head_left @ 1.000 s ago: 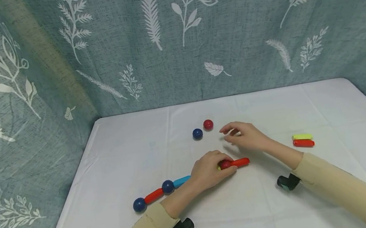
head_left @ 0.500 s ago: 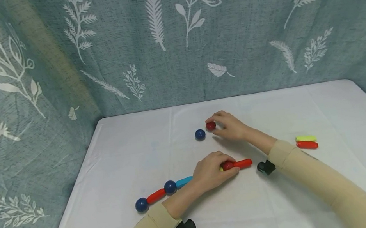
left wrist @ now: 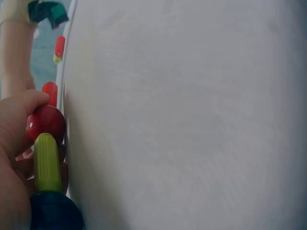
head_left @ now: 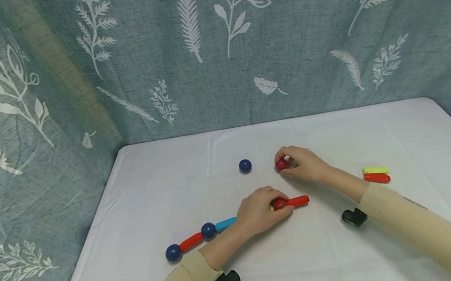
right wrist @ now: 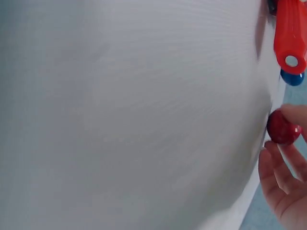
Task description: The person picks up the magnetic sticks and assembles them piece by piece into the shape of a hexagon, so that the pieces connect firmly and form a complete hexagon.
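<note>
A chain of coloured balls and rods lies across the table. From the left come a blue ball (head_left: 174, 253), a red rod (head_left: 191, 242), another blue ball (head_left: 209, 231) and a light blue rod (head_left: 225, 224). My left hand (head_left: 257, 211) grips the chain near its right end, by a red ball (head_left: 279, 204) with a red rod (head_left: 298, 201) beyond it. The left wrist view shows a yellow-green rod (left wrist: 47, 163) and a dark blue ball (left wrist: 55, 213) beside the palm. Farther back, my right hand (head_left: 305, 163) pinches a separate red ball (head_left: 281, 164).
A loose blue ball (head_left: 245, 166) sits at the back, left of the right hand. On the right, a yellow-green rod (head_left: 375, 170) lies against a red rod (head_left: 377, 178). The white table (head_left: 161, 179) ends at a patterned curtain (head_left: 217, 88).
My right hand reached back to the loose red ball, took it from beside the blue ball and brought it right and nearer. The left hand stayed on the chain.
</note>
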{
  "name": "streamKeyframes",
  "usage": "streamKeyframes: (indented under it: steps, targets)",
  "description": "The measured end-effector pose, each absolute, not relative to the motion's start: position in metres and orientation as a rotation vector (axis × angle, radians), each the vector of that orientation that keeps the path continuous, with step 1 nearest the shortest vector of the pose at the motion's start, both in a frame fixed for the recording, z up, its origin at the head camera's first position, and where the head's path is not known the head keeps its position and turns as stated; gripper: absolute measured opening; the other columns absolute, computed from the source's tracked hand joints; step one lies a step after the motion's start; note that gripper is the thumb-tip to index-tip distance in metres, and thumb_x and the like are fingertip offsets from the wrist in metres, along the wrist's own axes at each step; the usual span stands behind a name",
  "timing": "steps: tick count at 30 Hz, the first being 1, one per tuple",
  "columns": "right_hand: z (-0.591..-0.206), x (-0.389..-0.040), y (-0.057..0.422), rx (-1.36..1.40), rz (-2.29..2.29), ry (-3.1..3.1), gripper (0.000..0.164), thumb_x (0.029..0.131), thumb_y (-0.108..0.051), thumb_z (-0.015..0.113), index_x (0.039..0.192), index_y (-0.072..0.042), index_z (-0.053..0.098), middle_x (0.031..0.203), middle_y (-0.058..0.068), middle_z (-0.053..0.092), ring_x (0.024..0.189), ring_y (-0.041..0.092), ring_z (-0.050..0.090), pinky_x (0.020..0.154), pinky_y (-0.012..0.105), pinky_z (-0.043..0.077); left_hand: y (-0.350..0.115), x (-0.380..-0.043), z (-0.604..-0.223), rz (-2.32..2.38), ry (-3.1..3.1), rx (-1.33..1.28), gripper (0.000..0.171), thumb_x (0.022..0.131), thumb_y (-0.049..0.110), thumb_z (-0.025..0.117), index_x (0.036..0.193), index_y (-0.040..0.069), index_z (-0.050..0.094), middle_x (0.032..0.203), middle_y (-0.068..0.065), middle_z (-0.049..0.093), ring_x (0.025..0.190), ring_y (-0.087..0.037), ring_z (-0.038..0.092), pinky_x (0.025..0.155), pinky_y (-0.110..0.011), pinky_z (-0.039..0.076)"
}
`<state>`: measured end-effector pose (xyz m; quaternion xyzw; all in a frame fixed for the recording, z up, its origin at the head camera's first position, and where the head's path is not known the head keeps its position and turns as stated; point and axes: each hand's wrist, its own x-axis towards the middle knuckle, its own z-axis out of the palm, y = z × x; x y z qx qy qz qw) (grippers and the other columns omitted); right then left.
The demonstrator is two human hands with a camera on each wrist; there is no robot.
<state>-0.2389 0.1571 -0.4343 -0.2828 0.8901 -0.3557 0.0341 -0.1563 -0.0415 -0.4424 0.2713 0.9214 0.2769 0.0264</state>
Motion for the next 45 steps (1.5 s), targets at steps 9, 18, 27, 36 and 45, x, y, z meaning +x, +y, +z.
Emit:
streamKeyframes:
  steps: [9,18,27,36,45]
  targets:
    - [-0.434,-0.204,0.204,-0.792,-1.176,2.576,0.035,0.088,-0.007,0.071,0.121,-0.005,0.061,0.116,0.008,0.064,0.098,0.022,0.062,0.079,0.03,0.053,-0.041,-0.161,-0.444,0.917,2.866,0.785,0.022,0.087,0.035,0.072,0.1,0.018,0.076,0.089,0.006,0.066,0.076,-0.007,0.053,0.061,-0.018,0.042]
    - [-0.438,-0.187,0.221,-0.845,-1.21,2.449,0.035,0.089,-0.009,0.071,0.123,-0.011,0.061,0.118,0.003,0.063,0.1,0.019,0.06,0.083,0.029,0.053,-0.041,-0.169,-0.442,0.957,2.857,0.771,0.023,0.087,0.034,0.073,0.1,0.016,0.076,0.088,0.005,0.065,0.075,-0.008,0.052,0.061,-0.02,0.042]
    - [-0.439,-0.187,0.203,-0.996,-1.114,2.529,0.028,0.089,-0.018,0.073,0.116,-0.014,0.066,0.109,-0.003,0.064,0.093,0.014,0.055,0.08,0.029,0.048,-0.044,-0.169,-0.438,0.83,2.919,0.821,0.03,0.088,0.039,0.071,0.106,0.015,0.074,0.096,0.003,0.067,0.081,-0.01,0.055,0.063,-0.021,0.043]
    - [-0.439,-0.197,0.195,-0.952,-0.946,2.713,0.018,0.09,-0.025,0.073,0.106,-0.017,0.071,0.095,-0.009,0.063,0.084,0.013,0.049,0.072,0.031,0.042,-0.102,-0.153,-0.417,0.717,2.941,0.654,0.037,0.087,0.037,0.073,0.114,0.012,0.07,0.108,-0.002,0.067,0.097,-0.018,0.062,0.077,-0.036,0.052]
    - [-0.439,-0.21,0.206,-0.782,-0.991,2.843,0.018,0.088,-0.019,0.074,0.104,-0.01,0.072,0.092,-0.002,0.065,0.078,0.015,0.051,0.069,0.033,0.043,-0.177,-0.118,-0.407,0.514,2.966,0.268,0.026,0.084,0.033,0.077,0.097,0.011,0.072,0.075,0.003,0.058,0.063,-0.012,0.05,0.052,-0.029,0.042]
